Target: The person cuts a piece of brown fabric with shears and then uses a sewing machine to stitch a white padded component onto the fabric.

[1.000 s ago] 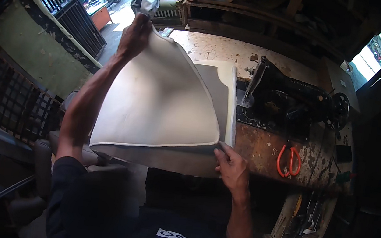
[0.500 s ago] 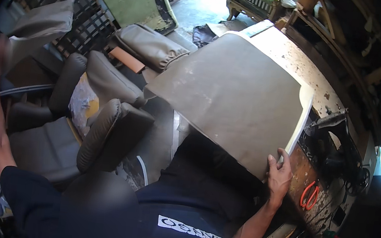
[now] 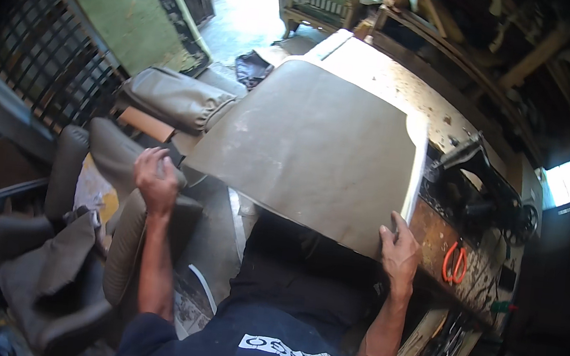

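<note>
A wide grey-brown leather-look panel (image 3: 310,146) with pale foam backing along its right edge lies in front of me, partly over the worktable. On its near right corner is my right hand (image 3: 401,254), closed on the edge with thumb and fingers. My left hand (image 3: 156,181) is raised just off the panel's left corner, fingers loosely bent and apart, holding nothing. Below and left of it stands a grey upholstered armchair (image 3: 120,251). A loose grey cover piece (image 3: 68,259) lies across its seat.
At right, a black sewing machine (image 3: 477,189) stands on the worn worktable (image 3: 430,230), with orange-handled pliers (image 3: 455,262) nearby. Below is a tray of tools (image 3: 441,347). A rolled grey cushion (image 3: 174,98) lies at back left. Wooden frames (image 3: 447,49) line the far right.
My left hand has come from the far left, letting go of the grey cover piece, which now lies on the armchair. My right hand stays on the panel. The view has turned rightward.
</note>
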`<state>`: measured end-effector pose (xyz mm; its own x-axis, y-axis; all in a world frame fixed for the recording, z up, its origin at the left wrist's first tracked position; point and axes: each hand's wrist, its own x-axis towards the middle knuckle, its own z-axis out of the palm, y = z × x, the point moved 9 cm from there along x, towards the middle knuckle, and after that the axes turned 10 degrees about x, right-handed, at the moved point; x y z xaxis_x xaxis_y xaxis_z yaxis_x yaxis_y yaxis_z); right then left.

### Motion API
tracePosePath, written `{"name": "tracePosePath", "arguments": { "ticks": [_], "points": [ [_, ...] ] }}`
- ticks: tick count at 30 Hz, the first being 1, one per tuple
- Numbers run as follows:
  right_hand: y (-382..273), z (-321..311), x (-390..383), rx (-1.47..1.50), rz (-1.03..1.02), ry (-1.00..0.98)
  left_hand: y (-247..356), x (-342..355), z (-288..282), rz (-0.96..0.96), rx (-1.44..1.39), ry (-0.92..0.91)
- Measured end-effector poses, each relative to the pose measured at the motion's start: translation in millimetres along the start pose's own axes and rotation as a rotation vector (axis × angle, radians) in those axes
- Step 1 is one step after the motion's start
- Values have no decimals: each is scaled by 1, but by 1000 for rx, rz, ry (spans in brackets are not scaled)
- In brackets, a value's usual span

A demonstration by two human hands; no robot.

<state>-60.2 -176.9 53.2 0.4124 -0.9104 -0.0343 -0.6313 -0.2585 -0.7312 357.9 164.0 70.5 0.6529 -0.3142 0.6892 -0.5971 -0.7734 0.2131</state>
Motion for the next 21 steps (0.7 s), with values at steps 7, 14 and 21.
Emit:
{"name": "tracePosePath", "arguments": {
  "ticks": [7,14,21],
  "points": [
    [6,-18,-26,-37,-39,83,252,49,159,422,-193,-538],
    [80,-63,-73,256,125,376,316,-33,137,830,-96,-809],
    [94,-42,-82,317,150,198,312,-74,89,832,-220,-800]
  ]
}}
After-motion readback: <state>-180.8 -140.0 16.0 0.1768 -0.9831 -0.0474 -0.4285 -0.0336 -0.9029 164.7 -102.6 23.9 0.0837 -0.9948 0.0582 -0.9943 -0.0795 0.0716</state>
